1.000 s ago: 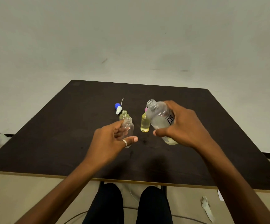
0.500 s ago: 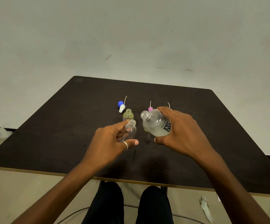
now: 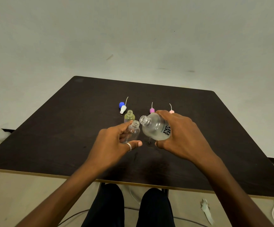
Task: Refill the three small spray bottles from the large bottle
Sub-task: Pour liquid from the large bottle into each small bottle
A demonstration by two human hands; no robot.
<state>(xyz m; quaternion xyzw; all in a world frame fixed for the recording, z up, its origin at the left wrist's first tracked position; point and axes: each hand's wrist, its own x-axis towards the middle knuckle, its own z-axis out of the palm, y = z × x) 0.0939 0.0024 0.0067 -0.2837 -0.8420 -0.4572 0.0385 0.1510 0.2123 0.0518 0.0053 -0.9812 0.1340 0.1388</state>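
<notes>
Tipping further than a second ago, the large frosted plastic bottle (image 3: pixel 156 127) — gripped by the right hand (image 3: pixel 180 136) — nears pouring. The left hand (image 3: pixel 115 141) grips the small clear empty bottle (image 3: pixel 133 131), mouths nearly touching.

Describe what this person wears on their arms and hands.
Both forearms are bare: no sleeves, watch or gloves show. The left hand wears one plain silver ring on the thumb. The right hand shows no jewellery on its visible side.
</notes>
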